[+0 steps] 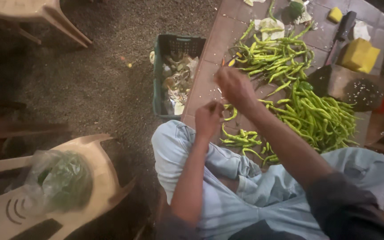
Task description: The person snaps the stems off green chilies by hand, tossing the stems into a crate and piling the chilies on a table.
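At frame centre, the left hand [208, 119] pinches a green chilli [230, 116] while the right hand [235, 86], grip closed but contents blurred, hovers above it over the tabletop [210, 84].

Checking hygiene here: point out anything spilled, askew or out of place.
Green chillies lie loose in heaps straight on the tiled surface, not in a container. Scraps litter the floor beside the green crate of waste. A bag of greens sits on a plastic chair.
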